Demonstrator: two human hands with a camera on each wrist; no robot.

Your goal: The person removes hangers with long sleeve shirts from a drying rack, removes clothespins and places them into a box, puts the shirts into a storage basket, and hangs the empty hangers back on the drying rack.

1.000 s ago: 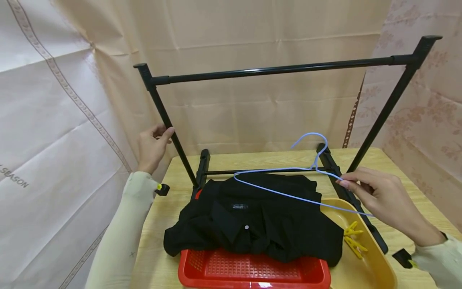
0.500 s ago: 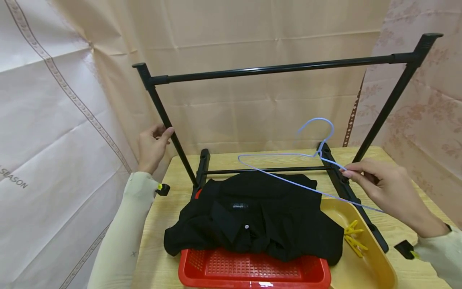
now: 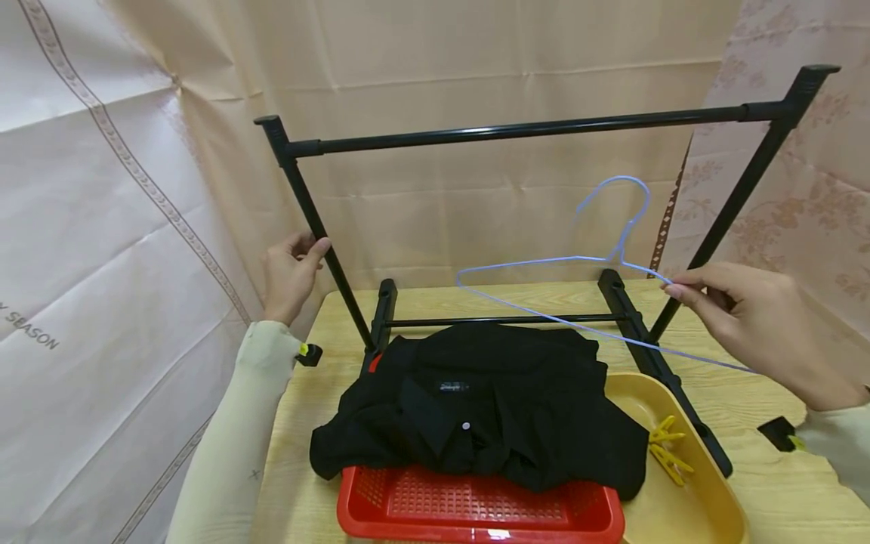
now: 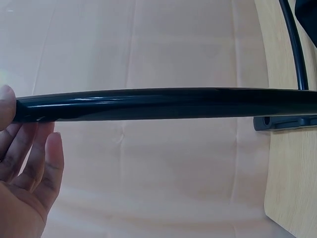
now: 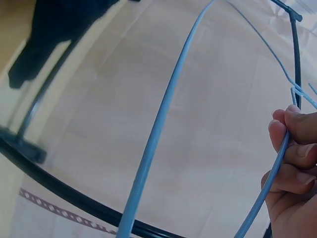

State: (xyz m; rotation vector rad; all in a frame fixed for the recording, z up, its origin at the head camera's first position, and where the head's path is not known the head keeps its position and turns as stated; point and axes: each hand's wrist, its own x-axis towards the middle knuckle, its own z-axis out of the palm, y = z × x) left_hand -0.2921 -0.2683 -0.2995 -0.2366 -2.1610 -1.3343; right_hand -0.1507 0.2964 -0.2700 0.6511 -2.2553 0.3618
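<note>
My right hand point(image 3: 761, 325) pinches one shoulder of a blue wire hanger point(image 3: 576, 258) between thumb and fingers, near the rack's right post point(image 3: 737, 196). The hanger's hook points up, below the top rail point(image 3: 516, 132), touching nothing there. In the right wrist view, the hanger's bottom wire point(image 5: 157, 124) runs beside the gripping hand point(image 5: 297, 163). At the left, my left hand point(image 3: 291, 276) holds the left post point(image 3: 306, 198) of the black rack, thumb on one side and fingers on the other, as the left wrist view also shows on the post point(image 4: 163, 104).
A black collared shirt point(image 3: 435, 438) lies heaped over a red basket point(image 3: 476, 535). To its right, a yellow tray point(image 3: 700, 514) holds yellow clothespins point(image 3: 669, 453). The rack's black feet point(image 3: 621, 298) and lower crossbar point(image 3: 530, 320) stand on the wooden table point(image 3: 292, 453).
My right hand has lifted the hanger upward and slightly right, so its hook is nearer the top rail. My left hand has stayed on the post; the shirt and basket have not moved.
</note>
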